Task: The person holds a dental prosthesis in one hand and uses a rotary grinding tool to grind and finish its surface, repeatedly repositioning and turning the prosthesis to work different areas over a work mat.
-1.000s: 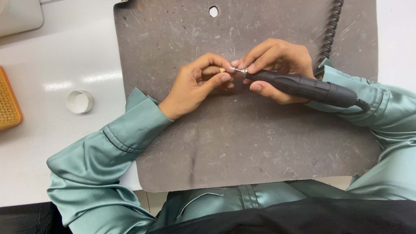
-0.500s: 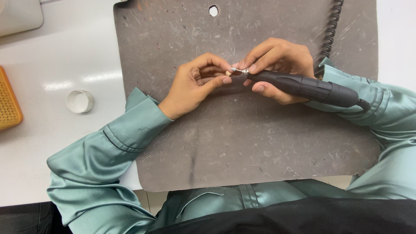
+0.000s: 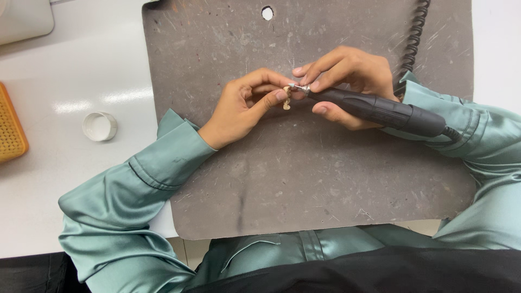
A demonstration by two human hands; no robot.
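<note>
I note the left hand [image 3: 244, 108] pinching a small pale piece [image 3: 286, 103] between thumb and fingertips (just above the grey mat [image 3: 304, 179]). The right hand [image 3: 347, 81] grips a black rotary handpiece [image 3: 380, 111], its tip touching the piece.

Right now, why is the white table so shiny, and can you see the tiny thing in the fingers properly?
Head view: ceiling light glares in white streaks on the table near the small white ring; the grey mat stays matte and sharp; the tiny pale piece in the left hand is too small to make out, beside the black rotary tool in the right hand.
</note>
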